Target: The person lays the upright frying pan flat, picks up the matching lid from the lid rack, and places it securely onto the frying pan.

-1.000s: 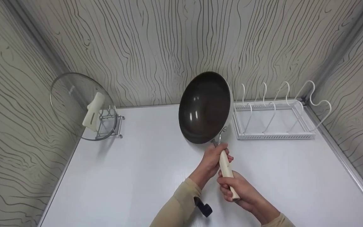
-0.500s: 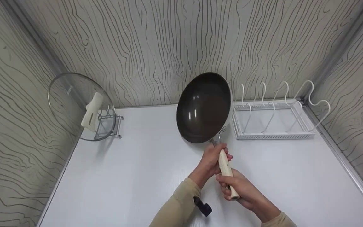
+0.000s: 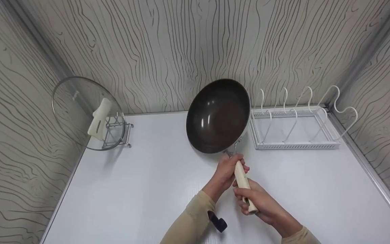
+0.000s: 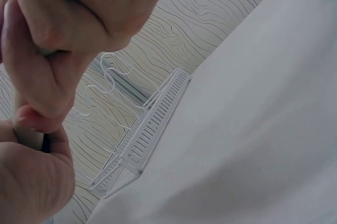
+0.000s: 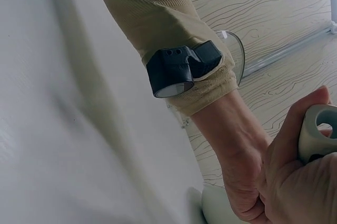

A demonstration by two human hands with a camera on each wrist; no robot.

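Observation:
A deep frying pan (image 3: pixel 217 117) with a dark inside and a pale outside is held tilted above the table, its open side turned to the left in the head view. My left hand (image 3: pixel 227 169) grips the pan's cream handle (image 3: pixel 240 174) near the metal joint. Lower down, my right hand (image 3: pixel 257 203) curls round the same handle near its end. In the right wrist view the handle's hollow end (image 5: pixel 316 129) shows beside the right thumb. Both hands (image 4: pixel 79 19) crowd the upper left of the left wrist view, hiding most of the handle.
A white wire rack (image 3: pixel 296 146) stands at the back right, close beside the pan. At the left, a glass lid (image 3: pixel 76 115) with a cream knob (image 3: pixel 100 120) leans upright in a small metal stand (image 3: pixel 127 135). Wood-patterned walls enclose the white table (image 3: pixel 141 189).
The pan's bowl has turned slightly, its left rim shifting left and its open side facing more toward the head camera. Both hands keep their grip on the handle.

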